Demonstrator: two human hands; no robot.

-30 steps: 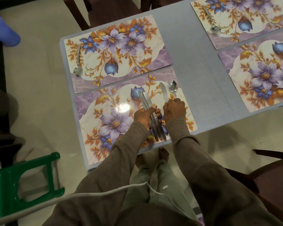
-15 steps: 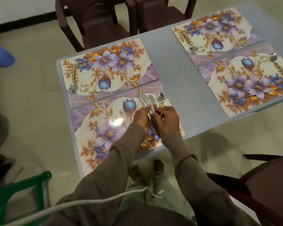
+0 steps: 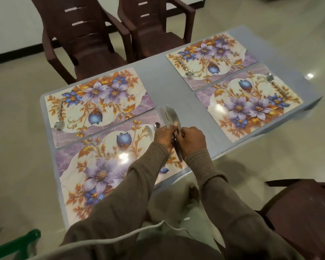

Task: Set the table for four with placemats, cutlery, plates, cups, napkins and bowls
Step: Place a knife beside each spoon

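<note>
Knives point(image 3: 169, 115) lifted, in both grips.

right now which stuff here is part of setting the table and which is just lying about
Part of the job:
- four placemats, e.g. the near one
- knives held in both the left hand and right hand
- knife and spoon laid on the near mat
- spoons on the other mats

Just lying about:
- brown chairs
- green chair
</note>
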